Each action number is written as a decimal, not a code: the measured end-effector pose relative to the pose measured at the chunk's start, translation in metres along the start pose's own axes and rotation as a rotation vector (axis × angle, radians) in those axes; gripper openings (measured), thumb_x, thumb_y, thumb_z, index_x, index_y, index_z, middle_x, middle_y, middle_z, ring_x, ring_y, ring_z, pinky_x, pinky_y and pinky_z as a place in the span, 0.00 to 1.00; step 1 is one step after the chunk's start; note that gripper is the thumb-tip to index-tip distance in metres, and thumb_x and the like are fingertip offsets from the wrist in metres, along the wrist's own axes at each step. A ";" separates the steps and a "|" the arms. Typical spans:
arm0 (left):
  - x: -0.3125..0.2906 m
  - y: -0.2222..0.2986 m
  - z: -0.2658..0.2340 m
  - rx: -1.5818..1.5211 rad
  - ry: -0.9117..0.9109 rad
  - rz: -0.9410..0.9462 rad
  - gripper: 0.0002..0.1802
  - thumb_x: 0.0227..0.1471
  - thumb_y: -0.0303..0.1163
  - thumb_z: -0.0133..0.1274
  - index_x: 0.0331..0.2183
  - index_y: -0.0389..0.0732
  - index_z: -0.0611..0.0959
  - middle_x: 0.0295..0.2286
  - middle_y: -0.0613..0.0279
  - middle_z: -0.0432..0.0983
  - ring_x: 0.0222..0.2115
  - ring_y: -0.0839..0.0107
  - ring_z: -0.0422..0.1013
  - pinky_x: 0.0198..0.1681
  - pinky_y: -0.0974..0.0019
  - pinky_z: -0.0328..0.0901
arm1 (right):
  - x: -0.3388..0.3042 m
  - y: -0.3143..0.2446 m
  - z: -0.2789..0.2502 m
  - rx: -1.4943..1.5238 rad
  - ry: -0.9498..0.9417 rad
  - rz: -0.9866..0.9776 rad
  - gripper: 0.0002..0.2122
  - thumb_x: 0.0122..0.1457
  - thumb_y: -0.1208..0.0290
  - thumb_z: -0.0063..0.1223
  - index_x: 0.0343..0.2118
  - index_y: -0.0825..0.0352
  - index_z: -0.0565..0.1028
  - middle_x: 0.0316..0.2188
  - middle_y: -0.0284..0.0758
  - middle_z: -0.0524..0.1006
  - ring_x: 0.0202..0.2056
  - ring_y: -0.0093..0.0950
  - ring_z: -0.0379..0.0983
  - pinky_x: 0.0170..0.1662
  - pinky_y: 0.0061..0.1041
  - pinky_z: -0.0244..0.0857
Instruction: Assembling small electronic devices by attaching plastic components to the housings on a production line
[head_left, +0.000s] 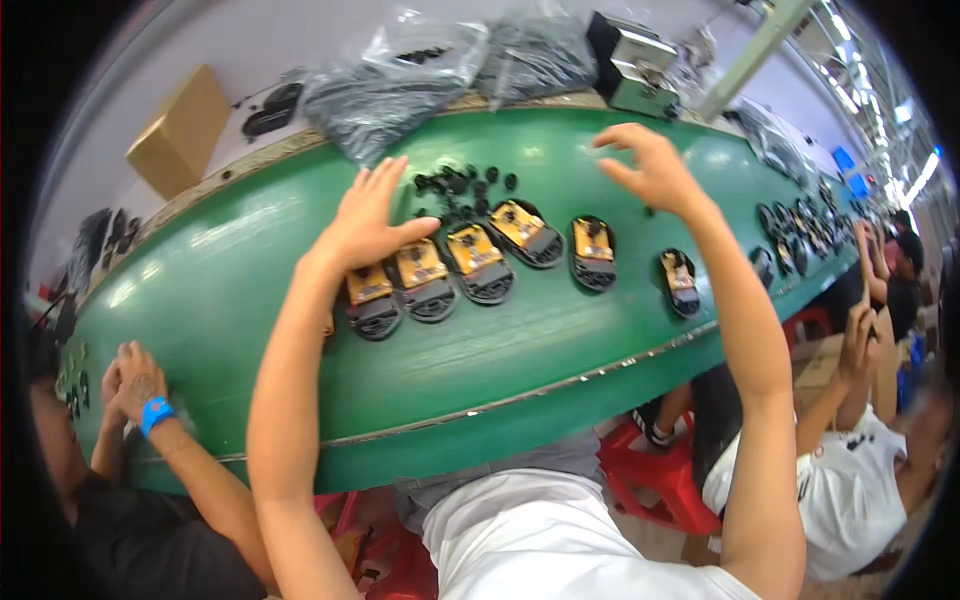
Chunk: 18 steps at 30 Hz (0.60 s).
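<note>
Black oval housings (487, 280) with yellow boards lie right by the left hand (372, 225), which I see from my remote seat spread and unclenched, its thumb reaching across the second one. The palm covers the top of the leftmost housing (374, 315), so I cannot tell whether it touches. The right hand (650, 172) is loosely open above the green table (560, 365), finger and thumb apart; I cannot see into its palm.

Four housings stand close together in a slanting row, with two more spaced out to the right. At the left forearm's edge I catch only an orange sliver (329, 324), mostly covered. Beyond the row are small black round parts (455, 187), too bunched for me to count. Farther out, grey plastic bags (375, 105) blur their contents. A co-worker's wrist with a blue band (157, 414) shows at left; at far right, more dark units (805, 225) crowd together indistinctly.
</note>
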<state>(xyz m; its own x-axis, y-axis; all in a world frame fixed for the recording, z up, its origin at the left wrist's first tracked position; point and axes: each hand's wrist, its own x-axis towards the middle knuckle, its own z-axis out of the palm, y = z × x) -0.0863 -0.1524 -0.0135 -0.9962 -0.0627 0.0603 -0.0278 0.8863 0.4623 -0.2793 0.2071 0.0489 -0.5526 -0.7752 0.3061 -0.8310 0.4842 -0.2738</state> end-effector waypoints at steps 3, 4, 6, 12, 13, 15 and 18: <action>0.011 0.011 -0.008 -0.005 -0.046 0.045 0.53 0.51 0.55 0.63 0.68 0.43 0.58 0.68 0.44 0.48 0.70 0.45 0.40 0.71 0.49 0.42 | -0.067 0.064 -0.050 -0.188 -0.073 0.482 0.22 0.56 0.60 0.64 0.52 0.63 0.77 0.49 0.40 0.79 0.43 0.36 0.78 0.49 0.34 0.71; 0.014 0.011 -0.009 -0.017 -0.061 0.058 0.50 0.52 0.51 0.64 0.68 0.44 0.59 0.68 0.44 0.48 0.70 0.47 0.42 0.71 0.51 0.42 | -0.083 0.066 -0.056 -0.208 -0.065 0.531 0.22 0.56 0.60 0.64 0.52 0.63 0.77 0.49 0.40 0.79 0.43 0.36 0.78 0.49 0.34 0.71; 0.016 0.012 -0.010 -0.010 -0.096 0.065 0.48 0.52 0.47 0.64 0.67 0.44 0.61 0.68 0.45 0.49 0.70 0.50 0.43 0.71 0.52 0.43 | -0.094 0.056 -0.053 -0.136 -0.240 0.582 0.24 0.54 0.58 0.65 0.52 0.63 0.78 0.49 0.50 0.79 0.51 0.44 0.76 0.53 0.39 0.70; 0.041 0.066 0.003 -0.045 -0.018 0.330 0.36 0.56 0.41 0.60 0.62 0.39 0.68 0.66 0.44 0.55 0.68 0.49 0.51 0.69 0.54 0.48 | -0.118 0.063 -0.027 -0.007 -0.117 0.447 0.19 0.52 0.61 0.65 0.45 0.63 0.80 0.37 0.41 0.84 0.42 0.41 0.80 0.50 0.38 0.71; 0.041 0.076 0.004 -0.030 -0.010 0.362 0.35 0.54 0.38 0.61 0.60 0.39 0.70 0.65 0.44 0.57 0.68 0.47 0.51 0.69 0.53 0.48 | -0.118 0.062 -0.023 -0.081 -0.015 0.440 0.20 0.52 0.63 0.64 0.47 0.64 0.79 0.36 0.41 0.84 0.41 0.40 0.80 0.49 0.38 0.72; 0.040 0.097 0.007 -0.016 -0.024 0.404 0.34 0.52 0.35 0.62 0.58 0.38 0.72 0.64 0.44 0.59 0.67 0.45 0.50 0.68 0.51 0.49 | -0.120 0.049 -0.021 -0.038 0.196 0.521 0.25 0.54 0.64 0.61 0.55 0.68 0.72 0.34 0.41 0.84 0.38 0.38 0.81 0.46 0.37 0.73; 0.040 0.135 0.016 -0.023 -0.073 0.477 0.34 0.50 0.34 0.64 0.58 0.40 0.72 0.63 0.45 0.60 0.67 0.43 0.50 0.68 0.49 0.50 | -0.129 0.050 -0.061 0.302 0.397 0.811 0.37 0.56 0.65 0.56 0.63 0.82 0.55 0.28 0.43 0.83 0.30 0.36 0.82 0.42 0.34 0.74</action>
<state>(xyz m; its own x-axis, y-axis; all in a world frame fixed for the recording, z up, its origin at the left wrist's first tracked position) -0.1310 -0.0282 0.0373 -0.9007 0.3811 0.2088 0.4345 0.7978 0.4180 -0.2530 0.3559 0.0512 -0.9811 -0.0273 0.1914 -0.1634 0.6458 -0.7458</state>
